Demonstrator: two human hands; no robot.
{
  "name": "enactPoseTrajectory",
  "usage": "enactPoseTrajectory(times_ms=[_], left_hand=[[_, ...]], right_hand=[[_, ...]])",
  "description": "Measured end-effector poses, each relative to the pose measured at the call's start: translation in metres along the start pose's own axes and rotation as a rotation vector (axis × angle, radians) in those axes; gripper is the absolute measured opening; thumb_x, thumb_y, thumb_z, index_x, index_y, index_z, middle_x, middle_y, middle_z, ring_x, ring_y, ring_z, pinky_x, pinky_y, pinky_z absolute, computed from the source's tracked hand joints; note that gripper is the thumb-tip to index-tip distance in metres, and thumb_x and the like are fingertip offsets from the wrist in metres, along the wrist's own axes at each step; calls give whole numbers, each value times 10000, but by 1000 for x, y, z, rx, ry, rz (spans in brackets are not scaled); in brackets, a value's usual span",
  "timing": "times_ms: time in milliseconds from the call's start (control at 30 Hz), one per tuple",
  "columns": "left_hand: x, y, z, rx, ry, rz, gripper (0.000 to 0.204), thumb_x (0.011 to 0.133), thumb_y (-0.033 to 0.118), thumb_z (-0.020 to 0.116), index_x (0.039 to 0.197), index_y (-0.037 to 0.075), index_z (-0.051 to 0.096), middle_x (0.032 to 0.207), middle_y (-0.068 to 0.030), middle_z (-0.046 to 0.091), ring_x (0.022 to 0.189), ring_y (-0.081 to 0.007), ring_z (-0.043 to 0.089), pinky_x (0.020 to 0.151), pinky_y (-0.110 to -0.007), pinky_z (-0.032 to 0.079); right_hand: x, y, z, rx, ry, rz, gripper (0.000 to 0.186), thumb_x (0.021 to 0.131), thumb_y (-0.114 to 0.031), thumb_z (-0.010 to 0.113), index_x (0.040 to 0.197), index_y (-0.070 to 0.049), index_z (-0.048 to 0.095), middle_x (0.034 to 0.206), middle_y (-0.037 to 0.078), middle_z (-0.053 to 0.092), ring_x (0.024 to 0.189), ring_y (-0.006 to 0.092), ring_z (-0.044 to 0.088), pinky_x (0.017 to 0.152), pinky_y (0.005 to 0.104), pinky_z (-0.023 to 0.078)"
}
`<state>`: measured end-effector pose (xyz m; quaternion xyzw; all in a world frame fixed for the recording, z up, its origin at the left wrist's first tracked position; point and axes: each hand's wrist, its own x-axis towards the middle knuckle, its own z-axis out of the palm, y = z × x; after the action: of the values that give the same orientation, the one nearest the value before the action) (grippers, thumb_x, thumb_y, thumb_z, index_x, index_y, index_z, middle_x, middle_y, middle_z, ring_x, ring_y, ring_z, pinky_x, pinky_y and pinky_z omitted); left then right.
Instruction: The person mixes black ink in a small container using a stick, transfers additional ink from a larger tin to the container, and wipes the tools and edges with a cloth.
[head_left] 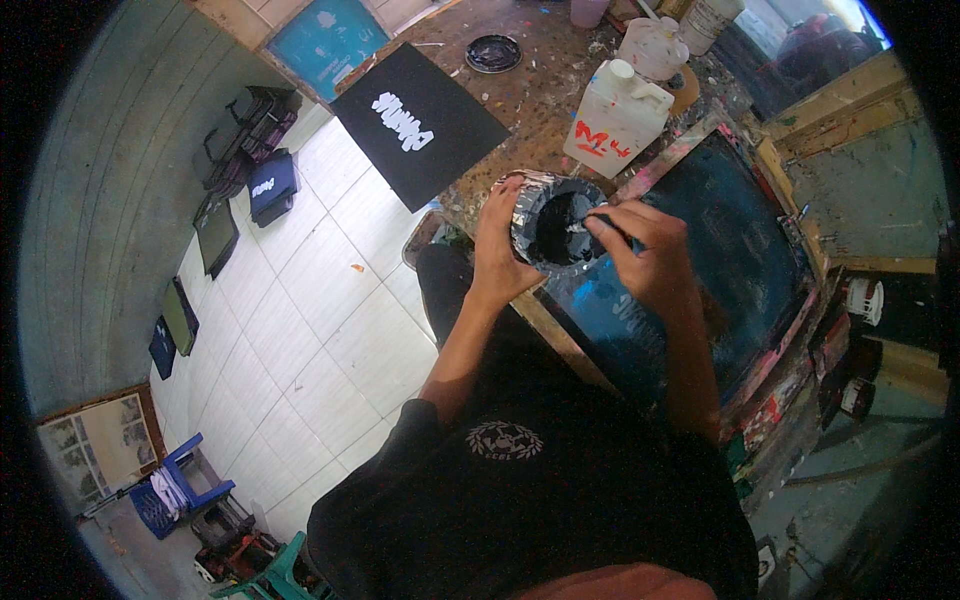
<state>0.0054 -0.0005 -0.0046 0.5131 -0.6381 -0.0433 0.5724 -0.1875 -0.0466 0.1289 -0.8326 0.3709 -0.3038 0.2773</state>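
My left hand [495,242] is wrapped round the side of a round, paint-crusted tub [525,228], steadying it on the near edge of the workbench. Dark, wet-looking paint [553,238] coats the inside. Over the tub's right rim, my right hand [650,250] has its fingers pinched on a thin tool [578,227] that dips into the paint. Most of this tool is hidden by my fingers and the dark paint, so its exact kind does not show. Under my right forearm lies a framed printing screen [745,260] with a dark blue, stained mesh.
Beyond the tub, a black sheet with white lettering [410,120] overhangs the bench [520,105]. A white jug [615,120] stands close behind the tub, near a dark round lid [493,53]. Dark folded pieces [272,188] lie on the tiled floor; a blue chair [185,485] stands lower left.
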Motion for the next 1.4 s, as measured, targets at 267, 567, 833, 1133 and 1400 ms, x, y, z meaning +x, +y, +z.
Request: enactPoseTrajectory(times_ms=[267,567,833,1133,1400], left_hand=[[2,2,2,-10,11,1,1031,569,221,971,1437,51,440,1448,-192,537,1323,-374,537,1123,-469,404],[2,2,0,6,-10,1,1030,572,224,966,1439,47,439,1452,-186,537,1330,-378,529,1131,-473,392],[-1,-1,1,-24,-13,-3,1046,576,220,950,1458,31,421,1460,-201,520,1348,-402,502,1152,-494,359],[-1,-1,2,-44,-12,6,1069,561,186,942,1471,21,407,1467,-212,506,1365,-413,481,1171,-505,334],[-1,0,3,-51,-29,-14,1052,568,171,934,1467,19,409,1458,-211,511,1353,-417,489,1163,-510,344]], right_hand=[[-5,4,-2,-89,112,-55,131,866,-22,730,986,32,738,892,167,725,749,255,711,672,343,538],[-7,-1,-2,-62,137,-50,96,880,-7,718,966,31,734,876,163,727,756,251,715,675,351,545],[-10,-4,-1,-46,91,-1,122,887,-14,719,1000,30,731,912,175,733,802,248,732,700,327,556],[-7,1,9,-31,199,-87,148,871,-75,745,992,3,710,872,155,700,760,334,693,675,402,548],[-8,0,11,-78,303,-37,131,874,-95,753,964,-7,720,845,161,689,746,336,684,658,404,540]])
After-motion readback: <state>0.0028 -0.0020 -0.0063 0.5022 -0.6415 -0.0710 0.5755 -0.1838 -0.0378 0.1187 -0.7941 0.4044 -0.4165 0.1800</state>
